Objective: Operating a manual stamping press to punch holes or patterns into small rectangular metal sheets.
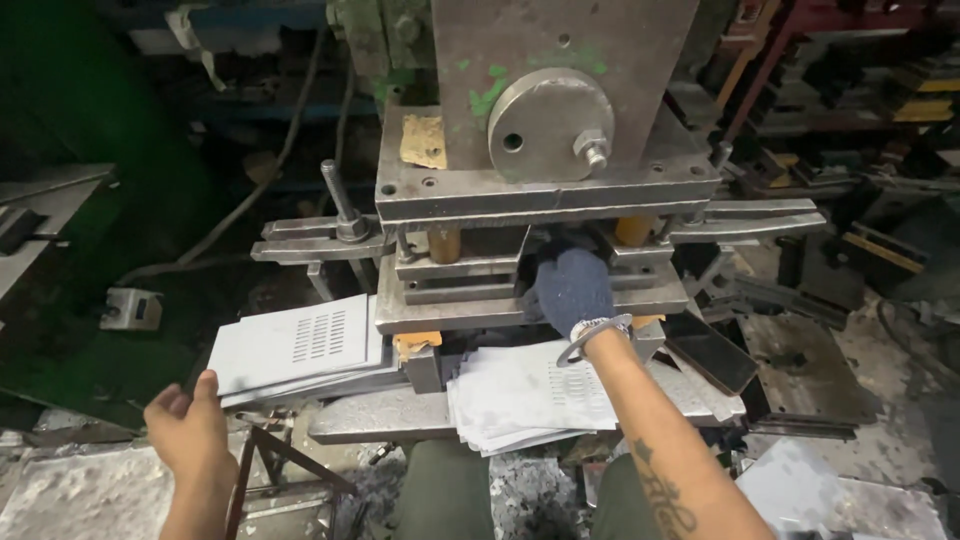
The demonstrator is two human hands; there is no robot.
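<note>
— Item one: the right hand (572, 288), in a dark knit glove, reaches far into the gap of the press die (530, 270), between the upper plate and the lower block.

— What is it holding?

— I cannot tell; the fingers are tucked under the plate and hidden. Possibly a sheet in there, but the view is poor.

— Item two?

— The left hand (188, 425), bare, fingers spread wide, holding nothing, hovering at the near left just beside the punched sheet stack (300, 350).

— And on the right?

— A looser fan of grey sheets (525, 395) lies near, under the right forearm, on the press bed (370, 420).

— The risks, as you judge them?

— First, a crush: the gloved hand sits under the ram (560, 60); any stroke now would catch it. Second, the bangle (592, 335) on the wrist could snag on the die edge. Third, the fanned sheets could slide off the near edge if the forearm drags them; their edges look sharp to a bare hand.
</note>
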